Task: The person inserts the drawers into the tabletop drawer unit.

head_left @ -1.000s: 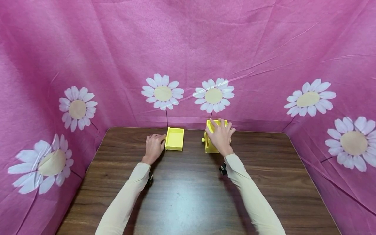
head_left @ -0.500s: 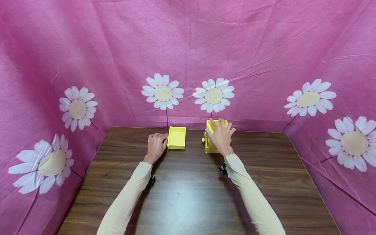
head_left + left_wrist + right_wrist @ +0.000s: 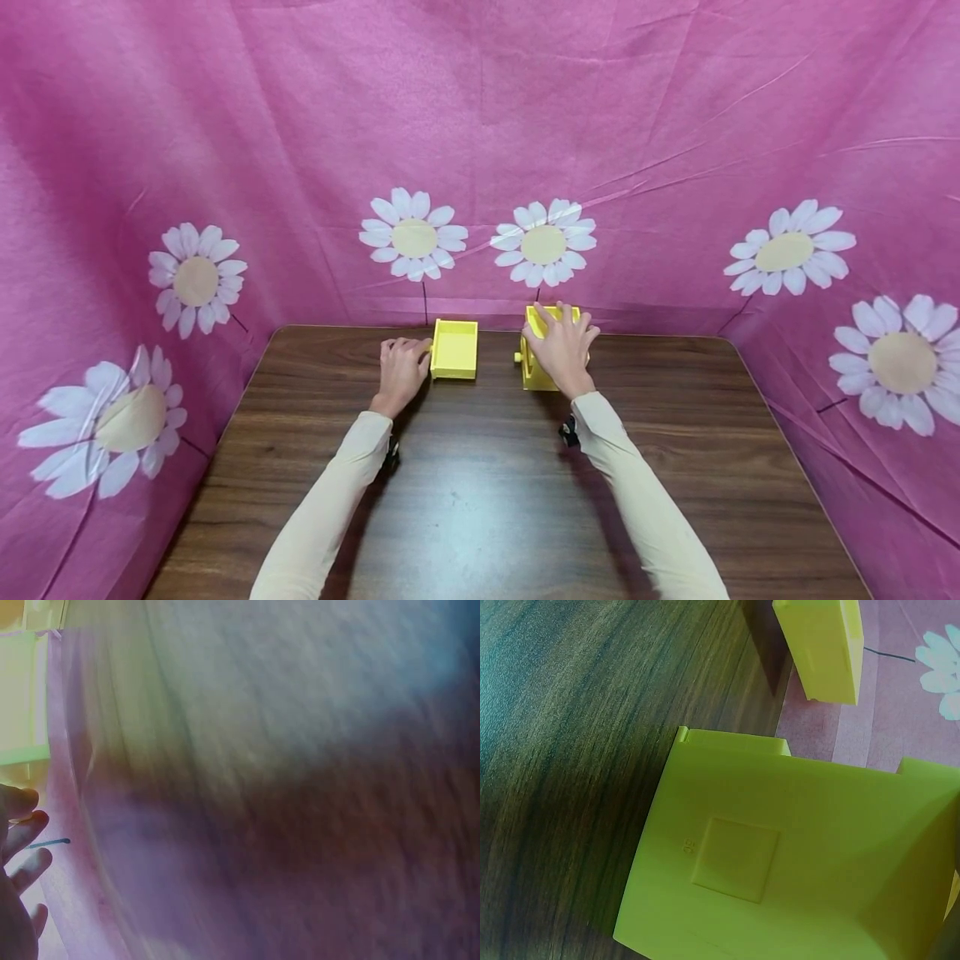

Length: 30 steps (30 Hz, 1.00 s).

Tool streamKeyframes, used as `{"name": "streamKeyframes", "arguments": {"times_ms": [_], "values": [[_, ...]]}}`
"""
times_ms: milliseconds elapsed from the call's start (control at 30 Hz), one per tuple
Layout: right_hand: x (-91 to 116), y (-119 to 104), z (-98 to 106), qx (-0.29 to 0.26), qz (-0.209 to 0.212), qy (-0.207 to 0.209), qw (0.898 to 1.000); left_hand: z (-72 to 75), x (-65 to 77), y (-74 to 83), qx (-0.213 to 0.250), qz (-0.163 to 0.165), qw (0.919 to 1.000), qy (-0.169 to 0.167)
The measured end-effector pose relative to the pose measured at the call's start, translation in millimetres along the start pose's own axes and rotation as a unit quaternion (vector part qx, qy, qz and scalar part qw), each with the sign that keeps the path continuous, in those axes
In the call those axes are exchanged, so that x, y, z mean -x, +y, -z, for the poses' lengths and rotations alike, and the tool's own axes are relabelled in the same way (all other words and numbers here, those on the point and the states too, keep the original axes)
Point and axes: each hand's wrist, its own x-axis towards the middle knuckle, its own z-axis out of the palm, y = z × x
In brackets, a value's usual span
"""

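Note:
A small open-topped yellow drawer (image 3: pixel 454 350) is in the left hand (image 3: pixel 403 367), which pinches its knob at the left side. In the left wrist view the fingers (image 3: pixel 28 832) are right at the knob, just beside the drawer (image 3: pixel 19 697). To the right, a yellow toy cabinet (image 3: pixel 534 381) stands upright on the table, a small round knob (image 3: pixel 518 357) on its left side. From above, the right hand (image 3: pixel 562 346) holds the cabinet's top with spread fingers, covering much of it. The right wrist view shows the cabinet's plain side wall (image 3: pixel 780 840) with the drawer (image 3: pixel 825 652) beyond.
The brown wood-grain table (image 3: pixel 465 492) reaches back to a pink cloth (image 3: pixel 480 108) printed with white daisies, which hangs behind and at both sides. Both yellow pieces are near the table's back edge, with a narrow stretch of tabletop between them.
The left hand has moved the drawer a little right and back, nearer the cabinet. The right hand and the cabinet have stayed in place.

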Motion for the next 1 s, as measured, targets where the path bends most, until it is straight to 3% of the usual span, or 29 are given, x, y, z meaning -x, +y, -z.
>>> {"name": "streamKeyframes", "arguments": {"times_ms": [1000], "values": [[-0.3, -2.1, 0.9, -0.006, -0.001, 0.002, 1.0, -6.0, -6.3, 15.5, -0.001, -0.012, 0.9999, -0.002]]}}
